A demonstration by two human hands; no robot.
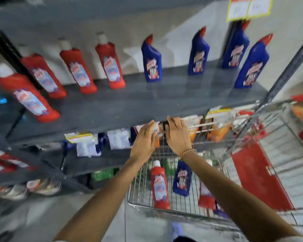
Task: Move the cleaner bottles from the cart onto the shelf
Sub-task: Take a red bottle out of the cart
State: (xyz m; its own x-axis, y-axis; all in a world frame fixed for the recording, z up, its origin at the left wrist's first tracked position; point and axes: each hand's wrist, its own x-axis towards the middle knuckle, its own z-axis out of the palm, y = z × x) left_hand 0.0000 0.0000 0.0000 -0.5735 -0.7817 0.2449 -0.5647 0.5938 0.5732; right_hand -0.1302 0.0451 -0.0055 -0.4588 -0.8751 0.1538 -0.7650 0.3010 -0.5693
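Note:
A wire cart (pixel 140 203) stands against the grey shelf (pixel 129 105). Inside it lie a red cleaner bottle (pixel 160 187), a blue cleaner bottle (pixel 182 180) and a second red bottle (pixel 205 198) partly hidden by my right forearm. On the shelf stand several red bottles (pixel 109 64) at the left and several blue bottles (pixel 151 62) at the right. My left hand (pixel 145 138) and my right hand (pixel 177 135) reach over the cart's far rim just below the shelf edge, fingers curled. Neither hand holds a bottle; whether they grip the rim is blurred.
Below the shelf edge hang packets (pixel 118 138) and yellow price tags (pixel 79 137). A lower shelf (pixel 87 165) carries more goods. The cart's red child seat flap (pixel 257 179) lies at the right. A yellow sign (pixel 248 7) hangs at top right. The floor (pixel 59 215) shows at the lower left.

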